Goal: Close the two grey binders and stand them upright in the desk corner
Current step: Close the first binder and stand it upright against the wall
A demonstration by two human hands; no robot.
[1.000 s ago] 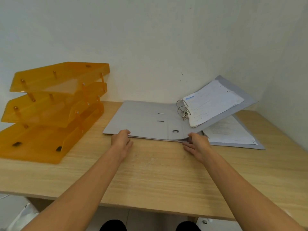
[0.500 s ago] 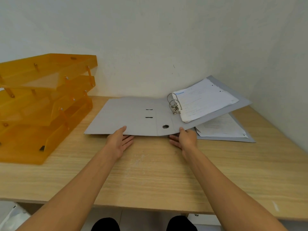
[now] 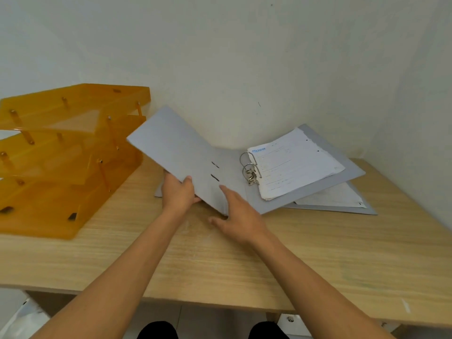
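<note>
An open grey binder (image 3: 176, 148) lies on the wooden desk (image 3: 318, 253), with metal rings (image 3: 249, 167) and a stack of white papers (image 3: 293, 165) on its right half. Its left cover is tilted up off the desk. My left hand (image 3: 177, 192) grips the near edge of that raised cover. My right hand (image 3: 234, 214) rests on the binder's spine near the front edge, fingers spread. A second grey binder (image 3: 342, 201) lies open and flat underneath, with papers showing at the right.
An orange three-tier letter tray (image 3: 63, 152) stands on the left of the desk, close to the raised cover. White walls meet in the corner behind the binders. The desk's front edge runs below my forearms.
My left hand has taken hold of the top binder's left cover and lifted it off the desk. My right hand has moved onto the spine. The camera view has tilted down.
</note>
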